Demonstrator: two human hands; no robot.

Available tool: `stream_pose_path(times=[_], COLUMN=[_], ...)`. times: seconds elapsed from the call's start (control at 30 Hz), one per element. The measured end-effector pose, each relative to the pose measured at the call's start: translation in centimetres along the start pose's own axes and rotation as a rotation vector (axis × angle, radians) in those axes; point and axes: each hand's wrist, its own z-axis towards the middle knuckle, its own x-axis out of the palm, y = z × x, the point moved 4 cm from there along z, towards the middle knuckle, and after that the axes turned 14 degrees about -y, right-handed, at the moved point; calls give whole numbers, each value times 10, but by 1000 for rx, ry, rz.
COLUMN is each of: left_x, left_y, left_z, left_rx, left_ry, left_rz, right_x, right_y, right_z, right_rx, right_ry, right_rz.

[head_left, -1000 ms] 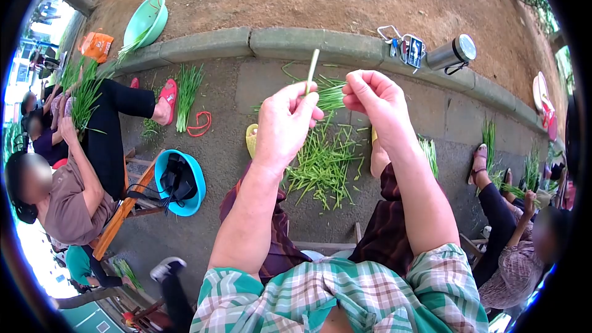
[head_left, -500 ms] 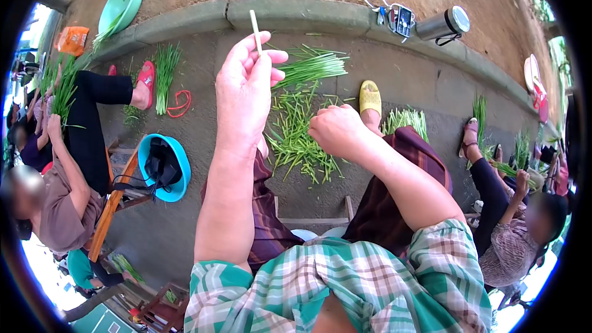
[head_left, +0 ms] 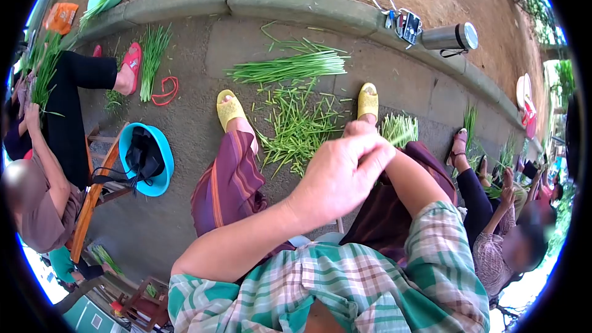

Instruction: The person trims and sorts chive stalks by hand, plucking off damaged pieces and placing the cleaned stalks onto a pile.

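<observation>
"Two hands on the list: what state?"

"Left hand [head_left: 339, 169]: thumb and forefinger pinched on one green stem [head_left: 404, 140], blurred, jutting right of the grip. Right hand [head_left: 359, 128]: mostly covered by the left, just beyond it; clenched or released, cannot tell."

"Greens on the ground?"

"One heap of short green pieces [head_left: 299, 123], ahead and left of the pinch, between two yellow slippers [head_left: 230, 110]. One bundle of long stalks [head_left: 290, 68], farther ahead. One pale-ended bunch [head_left: 398, 126], just beyond the fingertips."

"Sundries?"

"One blue basin [head_left: 167, 163] holding a black item [head_left: 146, 154], well left of the grip. One steel flask [head_left: 441, 37], far ahead and right, on the kerb [head_left: 308, 3]."
</observation>
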Motion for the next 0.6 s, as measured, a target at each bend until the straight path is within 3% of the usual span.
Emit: stream_pose_path(times=[0.03,0.07,0.13,0.27,0.4,0.6], left_x=[-2,-4,-10,-17,-28,-40], left_y=[-3,-6,-10,-17,-20,-17], left_z=[-4,-6,-9,-13,-12,0], left_rx=[-33,-97,-161,-37,-177,-182], left_ry=[30,89,131,108,227,180], left_rz=[19,31,-4,-140,-152,-206], right_x=[-4,-10,-7,-36,-47,-34], right_y=[-3,-18,-32,-48,-58,-63], right_z=[10,22,51,115,177,232], right_rx=[-1,332,374,394,385,325], right_ry=[-8,-86,-395,-489,-610,-554], right_rz=[-66,310,493,559,535,432])
